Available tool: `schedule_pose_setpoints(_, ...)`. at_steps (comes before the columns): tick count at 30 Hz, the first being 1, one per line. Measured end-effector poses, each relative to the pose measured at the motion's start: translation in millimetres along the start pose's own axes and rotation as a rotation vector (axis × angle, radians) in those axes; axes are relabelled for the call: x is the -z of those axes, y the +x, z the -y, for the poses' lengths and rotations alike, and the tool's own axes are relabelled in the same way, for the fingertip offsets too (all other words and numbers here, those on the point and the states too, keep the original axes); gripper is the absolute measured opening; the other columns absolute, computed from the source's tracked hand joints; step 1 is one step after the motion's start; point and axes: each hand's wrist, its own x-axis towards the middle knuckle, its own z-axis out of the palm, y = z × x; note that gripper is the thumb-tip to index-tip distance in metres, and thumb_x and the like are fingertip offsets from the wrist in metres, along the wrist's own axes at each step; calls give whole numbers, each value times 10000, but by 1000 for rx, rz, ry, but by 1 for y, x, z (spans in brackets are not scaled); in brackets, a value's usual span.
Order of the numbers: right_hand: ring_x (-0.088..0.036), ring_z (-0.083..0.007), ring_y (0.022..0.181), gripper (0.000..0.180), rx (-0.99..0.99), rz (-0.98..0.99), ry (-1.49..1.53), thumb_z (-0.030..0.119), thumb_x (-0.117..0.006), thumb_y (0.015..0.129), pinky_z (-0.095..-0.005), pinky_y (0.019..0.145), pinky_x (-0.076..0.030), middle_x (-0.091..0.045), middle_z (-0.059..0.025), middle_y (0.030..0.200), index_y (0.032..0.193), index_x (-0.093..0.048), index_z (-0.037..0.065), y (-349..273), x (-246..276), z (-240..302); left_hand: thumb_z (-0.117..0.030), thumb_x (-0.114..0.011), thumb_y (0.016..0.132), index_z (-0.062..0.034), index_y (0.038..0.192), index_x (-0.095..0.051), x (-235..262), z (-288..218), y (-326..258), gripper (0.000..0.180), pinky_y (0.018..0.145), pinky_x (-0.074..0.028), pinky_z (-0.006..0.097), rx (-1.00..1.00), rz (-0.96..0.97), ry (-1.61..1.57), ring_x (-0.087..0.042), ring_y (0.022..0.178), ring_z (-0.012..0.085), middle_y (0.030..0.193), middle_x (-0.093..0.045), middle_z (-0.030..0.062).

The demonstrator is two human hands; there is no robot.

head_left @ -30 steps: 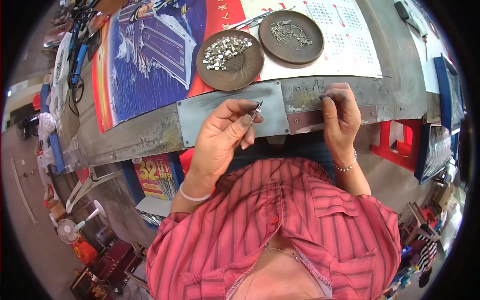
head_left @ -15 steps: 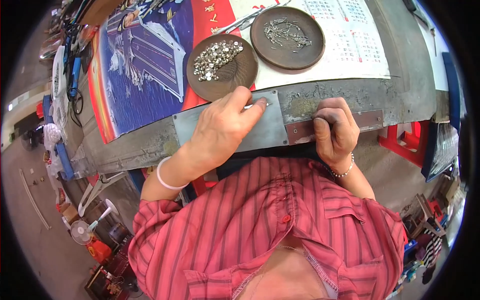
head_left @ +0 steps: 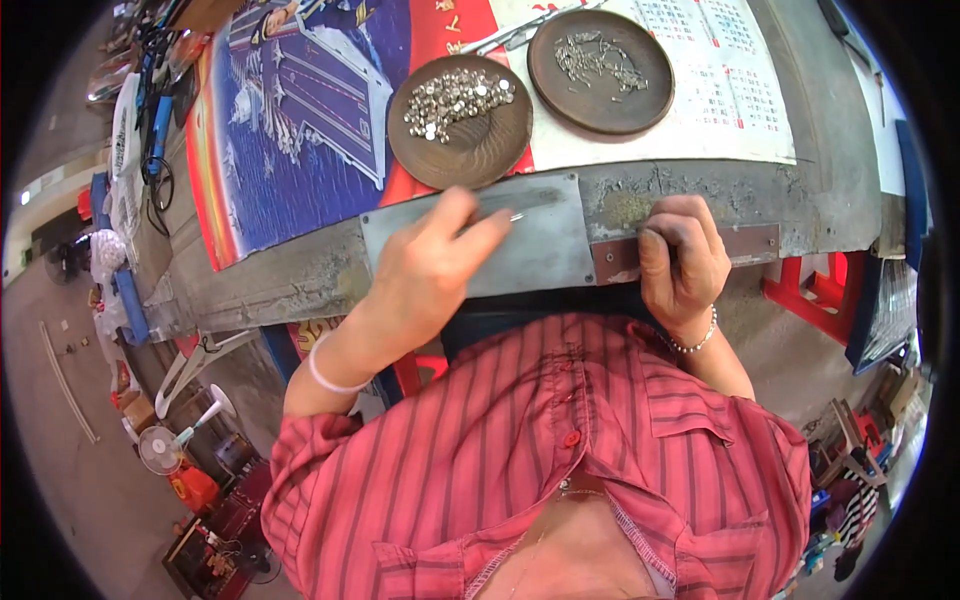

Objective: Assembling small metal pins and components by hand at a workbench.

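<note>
Over a grey metal plate [head_left: 540, 235] at the bench's front edge, my left hand [head_left: 425, 260] is closed in a pinch. From its fingertips juts the bright tip of a small metal pin [head_left: 516, 216]; the hand is slightly blurred. My right hand [head_left: 685, 262] is curled with thumb against fingers, resting by a reddish-brown strip [head_left: 745, 240]. Whatever it may hold is hidden. Beyond my left hand, a round brown dish [head_left: 480, 155] contains many small shiny round metal pieces [head_left: 450, 98]. Right of it, a second brown dish [head_left: 605, 115] contains thin metal pins [head_left: 590, 62].
A colourful printed poster [head_left: 300, 180] and a white calendar sheet [head_left: 740, 110] cover the bench under the dishes. Long metal tools [head_left: 520, 32] lie behind them. A red stool [head_left: 815, 290] stands below the bench's right side, and a fan [head_left: 160, 450] at lower left.
My left hand has drawn back leftward across the metal plate, still pinching the small pin. My right hand stays curled by the strip. The whole view has shifted slightly.
</note>
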Motion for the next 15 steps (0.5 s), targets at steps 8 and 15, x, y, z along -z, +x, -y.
schedule_pose_setpoints(8, -515, -239, 550, 122, -1, -20, -43, 32, -665, 771, -307, 482, -416, -537, -122, 715, 748, -549, 4, -2, -3, 0, -30, -547, 772, -49, 1028, -588, -8, 0, 13, 260, 566, -480, 389, -41, 61, 61, -599, 718, 279, 860, -474, 116)
schedule_pose_setpoints(15, -529, -262, 558, 123, 29, -46, -26, 42, -660, 776, -326, 493, -430, -534, -118, 712, 748, -547, 2, -3, -1, 5, 52, -594, 771, -33, 1093, -586, -18, -17, -9, 333, 630, -486, 324, 97, -214, -370, -579, 684, 252, 861, -551, 114)
